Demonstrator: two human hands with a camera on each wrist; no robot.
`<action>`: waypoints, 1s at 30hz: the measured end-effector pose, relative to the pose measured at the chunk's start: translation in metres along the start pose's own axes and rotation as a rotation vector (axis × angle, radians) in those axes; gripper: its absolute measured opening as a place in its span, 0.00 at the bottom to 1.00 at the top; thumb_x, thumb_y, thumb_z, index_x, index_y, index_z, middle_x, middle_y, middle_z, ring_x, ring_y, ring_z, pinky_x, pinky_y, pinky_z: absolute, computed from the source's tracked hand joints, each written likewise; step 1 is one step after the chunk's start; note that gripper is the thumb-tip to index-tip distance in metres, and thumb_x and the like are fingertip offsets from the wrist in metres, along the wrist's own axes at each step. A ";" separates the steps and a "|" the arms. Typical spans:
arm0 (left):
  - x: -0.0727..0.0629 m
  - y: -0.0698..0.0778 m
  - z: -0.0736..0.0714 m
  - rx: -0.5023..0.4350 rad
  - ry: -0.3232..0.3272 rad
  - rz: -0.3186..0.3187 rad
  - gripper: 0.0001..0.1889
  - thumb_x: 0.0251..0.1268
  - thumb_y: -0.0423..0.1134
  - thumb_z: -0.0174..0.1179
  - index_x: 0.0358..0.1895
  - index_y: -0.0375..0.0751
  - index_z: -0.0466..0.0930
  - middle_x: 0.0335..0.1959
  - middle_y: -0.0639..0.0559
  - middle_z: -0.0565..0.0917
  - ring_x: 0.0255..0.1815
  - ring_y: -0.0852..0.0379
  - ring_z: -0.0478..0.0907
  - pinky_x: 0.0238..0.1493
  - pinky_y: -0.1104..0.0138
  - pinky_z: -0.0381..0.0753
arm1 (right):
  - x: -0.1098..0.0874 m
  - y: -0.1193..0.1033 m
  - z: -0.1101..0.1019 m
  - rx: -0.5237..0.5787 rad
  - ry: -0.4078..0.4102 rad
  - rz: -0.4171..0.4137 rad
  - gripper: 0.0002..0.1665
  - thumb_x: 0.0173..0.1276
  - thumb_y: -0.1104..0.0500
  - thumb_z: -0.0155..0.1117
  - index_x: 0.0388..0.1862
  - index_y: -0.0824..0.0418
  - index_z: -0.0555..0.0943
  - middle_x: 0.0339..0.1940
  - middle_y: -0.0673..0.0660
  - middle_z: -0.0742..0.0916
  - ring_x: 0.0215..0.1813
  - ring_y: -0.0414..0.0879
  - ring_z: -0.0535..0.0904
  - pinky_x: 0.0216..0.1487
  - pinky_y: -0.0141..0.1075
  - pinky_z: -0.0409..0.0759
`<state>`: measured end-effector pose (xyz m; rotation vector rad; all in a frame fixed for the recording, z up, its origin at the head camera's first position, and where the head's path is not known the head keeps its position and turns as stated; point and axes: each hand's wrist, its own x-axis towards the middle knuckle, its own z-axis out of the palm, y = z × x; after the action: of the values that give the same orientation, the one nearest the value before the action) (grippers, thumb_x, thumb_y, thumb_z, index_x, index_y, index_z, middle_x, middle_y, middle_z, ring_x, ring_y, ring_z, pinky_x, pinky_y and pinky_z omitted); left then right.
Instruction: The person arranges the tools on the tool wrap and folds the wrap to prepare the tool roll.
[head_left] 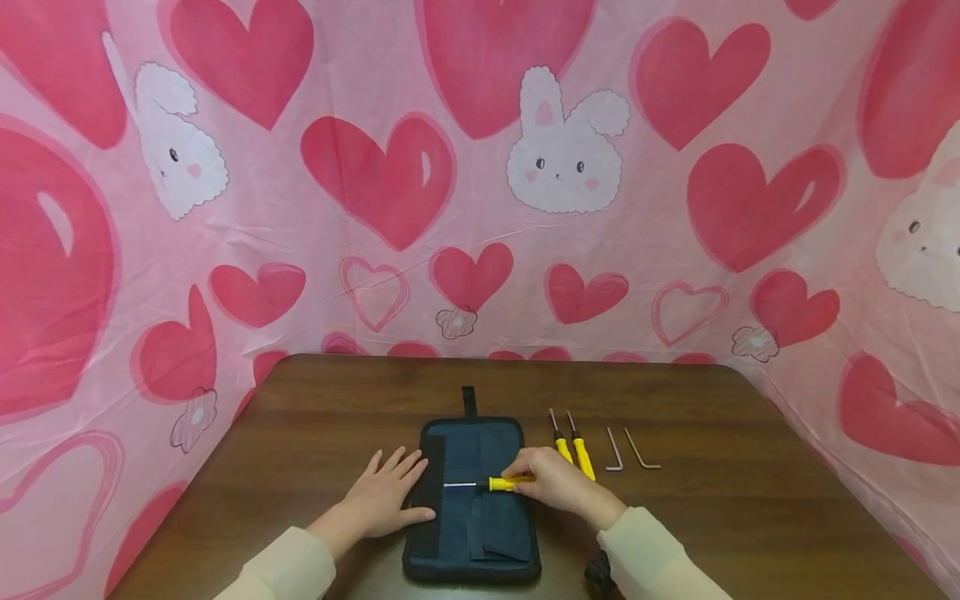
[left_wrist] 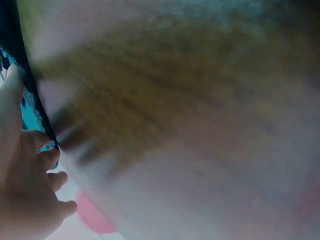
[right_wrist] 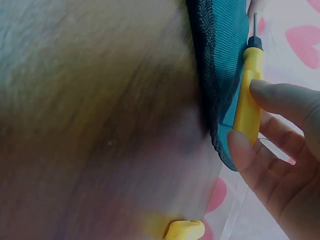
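A dark blue fabric tool pouch (head_left: 498, 446) with black edging lies flat on the table, its black strap (head_left: 469, 402) pointing away from me. Across its middle, my right hand (head_left: 557, 479) holds a yellow-handled screwdriver (head_left: 497, 483), the shaft pointing left. In the right wrist view, thumb and fingers pinch the yellow handle (right_wrist: 249, 100). My left hand (head_left: 386, 493) rests on the pouch's left edge with its fingers spread. The left wrist view shows those fingers (left_wrist: 50, 159) along the black edging.
Two more yellow screwdrivers (head_left: 581, 454) lie right of the pouch, partly behind my right hand. Farther right are two L-shaped hex keys (head_left: 615, 450). A small black object (head_left: 598, 573) sits by the right sleeve. A pink heart-patterned cloth (head_left: 480, 225) hangs behind the brown table (head_left: 705, 517).
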<state>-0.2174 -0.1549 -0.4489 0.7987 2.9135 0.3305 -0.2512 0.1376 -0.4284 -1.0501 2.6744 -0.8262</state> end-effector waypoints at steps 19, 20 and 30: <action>0.001 -0.002 0.002 0.018 -0.002 -0.007 0.42 0.58 0.68 0.48 0.68 0.39 0.61 0.68 0.43 0.60 0.69 0.41 0.50 0.63 0.42 0.42 | 0.004 -0.009 0.003 -0.097 -0.034 -0.003 0.13 0.57 0.64 0.68 0.42 0.62 0.85 0.32 0.44 0.82 0.33 0.35 0.74 0.38 0.27 0.75; 0.001 -0.002 0.002 0.019 -0.002 -0.008 0.43 0.58 0.68 0.47 0.68 0.39 0.61 0.68 0.43 0.60 0.69 0.41 0.50 0.63 0.42 0.42 | 0.005 -0.009 0.004 -0.102 -0.032 -0.006 0.13 0.57 0.64 0.68 0.42 0.61 0.85 0.32 0.44 0.82 0.33 0.35 0.74 0.38 0.27 0.75; 0.002 0.000 0.003 0.027 -0.002 -0.012 0.43 0.57 0.68 0.48 0.67 0.38 0.61 0.68 0.43 0.61 0.69 0.41 0.51 0.63 0.42 0.43 | 0.010 -0.012 0.011 -0.085 -0.050 0.002 0.12 0.58 0.64 0.67 0.43 0.61 0.85 0.32 0.44 0.82 0.33 0.35 0.74 0.38 0.27 0.75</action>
<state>-0.2185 -0.1536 -0.4518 0.7842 2.9254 0.2896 -0.2480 0.1185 -0.4308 -1.0709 2.6897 -0.6827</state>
